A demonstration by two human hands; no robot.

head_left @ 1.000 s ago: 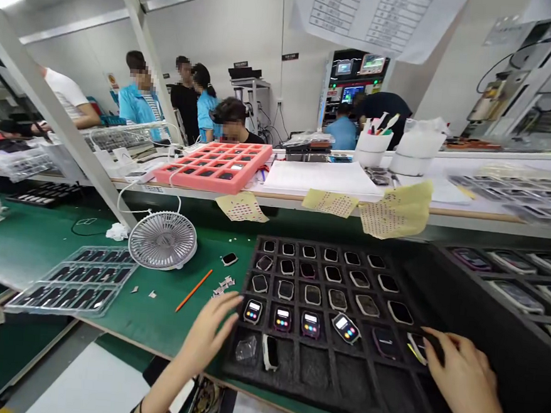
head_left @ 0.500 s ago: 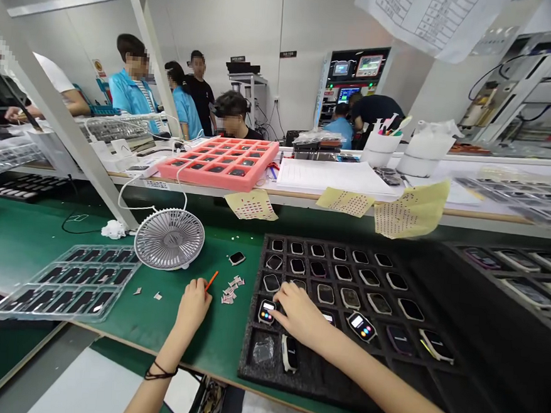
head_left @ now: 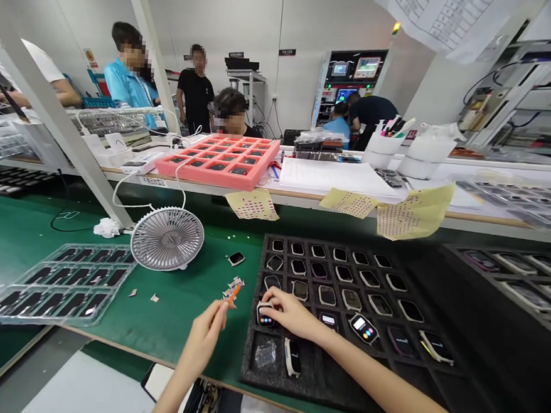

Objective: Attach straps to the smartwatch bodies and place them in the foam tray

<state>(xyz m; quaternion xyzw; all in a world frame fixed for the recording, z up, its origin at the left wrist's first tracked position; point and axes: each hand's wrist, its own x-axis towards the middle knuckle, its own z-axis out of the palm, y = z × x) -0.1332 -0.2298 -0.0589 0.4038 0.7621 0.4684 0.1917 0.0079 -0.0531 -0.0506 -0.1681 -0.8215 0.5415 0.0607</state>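
Observation:
My left hand (head_left: 208,327) is closed on a slim orange tool (head_left: 233,293), whose exact kind I cannot make out. Its end is at a small pile of white pieces (head_left: 233,284) on the green mat. Over the black foam tray (head_left: 250,343), my right hand (head_left: 283,309) has its fingers closed on a smartwatch (head_left: 264,319) with a lit screen, in a left-hand compartment. A clear plastic piece (head_left: 266,355) and another smartwatch (head_left: 292,357) lie in the row below. Several more watches fill the tray, including one lit watch (head_left: 364,328) sitting askew.
A grey fan (head_left: 167,239) stands on the green bench, left of a loose watch (head_left: 236,258). Clear trays (head_left: 57,282) of black parts lie at left. Above, a shelf carries a pink foam tray (head_left: 206,175) and papers (head_left: 337,176). Several people are beyond it.
My left hand has moved right, bringing the orange tool to the white pieces. My right hand has shifted slightly left and down onto the lit smartwatch.

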